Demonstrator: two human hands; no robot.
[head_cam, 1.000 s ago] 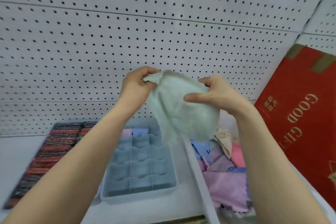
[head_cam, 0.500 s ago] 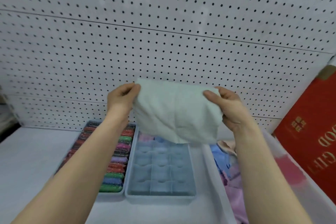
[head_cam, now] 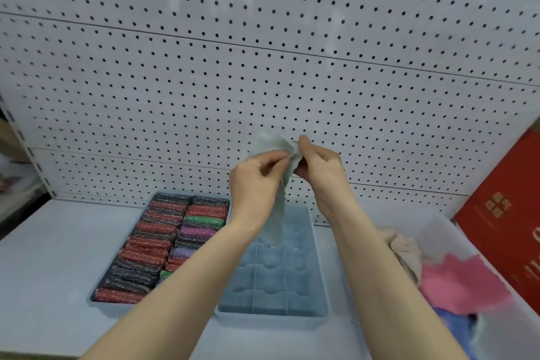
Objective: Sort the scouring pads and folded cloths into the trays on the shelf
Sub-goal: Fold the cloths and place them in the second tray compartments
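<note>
A pale green cloth hangs folded in half above the shelf, its lower end dangling over the blue divided tray. My left hand and my right hand are close together and both pinch the cloth's top edge. Left of the blue tray stands a tray packed with glittery scouring pads in red, dark, green and purple rows.
A clear bin at the right holds loose cloths, among them a pink one and a beige one. A red gift box leans at the far right. White pegboard backs the shelf.
The cloth was held spread wide between my hands; now my hands have come together and the cloth hangs folded and narrow. The view has tilted down and pulled back.
</note>
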